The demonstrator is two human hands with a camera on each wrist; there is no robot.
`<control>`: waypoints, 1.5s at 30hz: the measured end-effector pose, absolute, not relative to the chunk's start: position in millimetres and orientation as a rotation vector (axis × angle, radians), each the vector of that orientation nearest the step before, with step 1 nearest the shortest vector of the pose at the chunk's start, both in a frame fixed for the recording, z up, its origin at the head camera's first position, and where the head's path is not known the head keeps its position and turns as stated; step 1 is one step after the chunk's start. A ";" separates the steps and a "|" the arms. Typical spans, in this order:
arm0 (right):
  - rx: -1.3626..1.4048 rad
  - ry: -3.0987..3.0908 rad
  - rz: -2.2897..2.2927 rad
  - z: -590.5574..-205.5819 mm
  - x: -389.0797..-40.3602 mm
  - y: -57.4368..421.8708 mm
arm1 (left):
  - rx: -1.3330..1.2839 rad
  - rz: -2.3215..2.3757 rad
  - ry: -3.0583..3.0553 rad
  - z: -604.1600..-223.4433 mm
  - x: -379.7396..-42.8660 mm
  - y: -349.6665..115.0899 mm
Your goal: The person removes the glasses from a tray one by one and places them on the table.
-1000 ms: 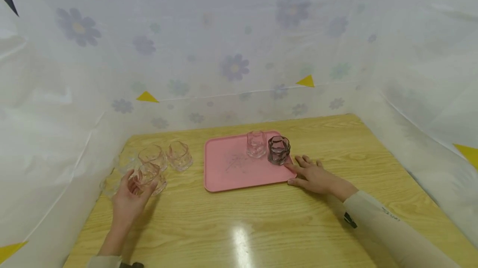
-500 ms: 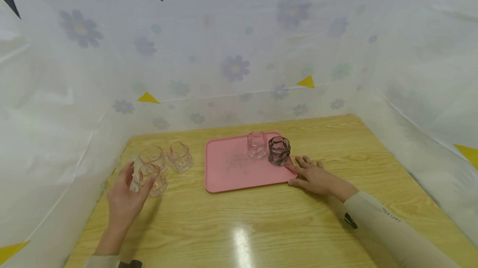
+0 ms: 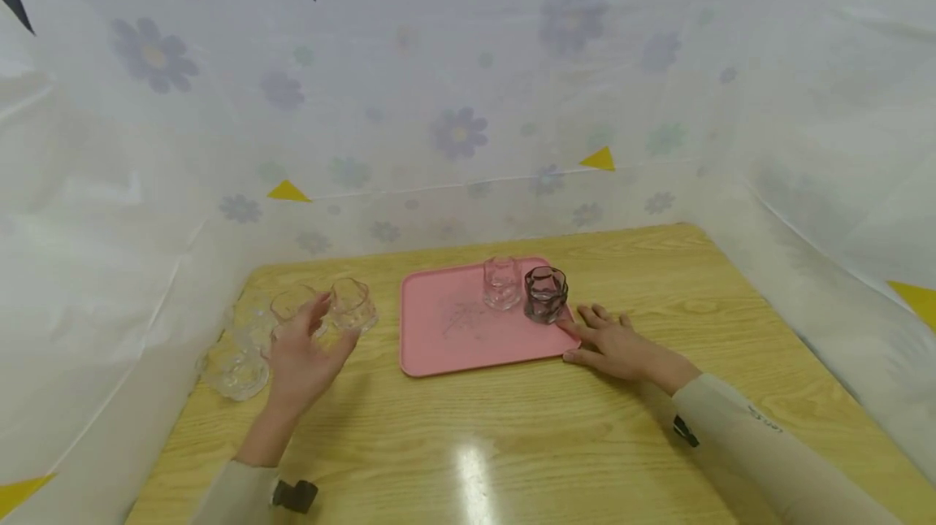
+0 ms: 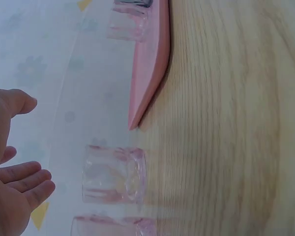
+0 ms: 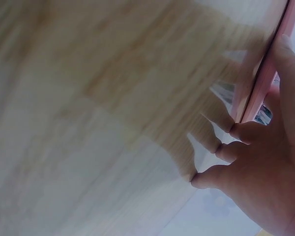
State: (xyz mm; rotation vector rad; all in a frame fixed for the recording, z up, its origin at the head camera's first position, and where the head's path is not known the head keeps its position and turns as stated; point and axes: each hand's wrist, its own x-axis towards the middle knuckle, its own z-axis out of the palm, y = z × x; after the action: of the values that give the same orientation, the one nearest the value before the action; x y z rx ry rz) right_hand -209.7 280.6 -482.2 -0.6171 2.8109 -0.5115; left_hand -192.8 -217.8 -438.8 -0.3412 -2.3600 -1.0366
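My left hand (image 3: 303, 366) is raised with its fingers spread and holds nothing. A pink-tinted glass (image 3: 353, 307) stands just beyond its fingertips; in the left wrist view that glass (image 4: 114, 174) is apart from the hand (image 4: 19, 182). Another tinted glass (image 3: 291, 299) is partly covered by the fingers, and one in front of it is mostly hidden. My right hand (image 3: 617, 350) lies at the right edge of the pink tray (image 3: 439, 350). In the right wrist view its thumb (image 5: 284, 49) touches the rim and fingertips rest on the table.
On the tray's right side stand a clear glass (image 3: 501, 285) and a smoky dark glass (image 3: 546, 297). Clear glasses (image 3: 236, 372) cluster at the table's left edge. White patterned sheeting (image 3: 453, 78) walls in the wooden table (image 3: 409, 444) at the back and sides.
My left hand was beside the front tinted glass; it has drawn off and moved right and up toward the rightmost one. My right hand and the tray have not moved.
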 end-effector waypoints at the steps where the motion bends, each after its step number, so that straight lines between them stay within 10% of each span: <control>1: -0.615 2.810 -0.508 -482.1 -209.8 280.7 | -0.361 -1.049 -2.369 -438.6 -194.1 -212.8; 45: -0.613 2.811 -0.480 -481.4 -208.7 281.0 | -0.562 -1.607 -2.652 -472.4 -273.3 -52.7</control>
State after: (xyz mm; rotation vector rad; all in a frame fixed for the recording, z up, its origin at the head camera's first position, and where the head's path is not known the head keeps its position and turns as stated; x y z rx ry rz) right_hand -208.7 281.0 -481.4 -0.6129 2.8106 -0.4804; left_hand -273.3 -52.7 -472.4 -0.5618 -2.6524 -1.6074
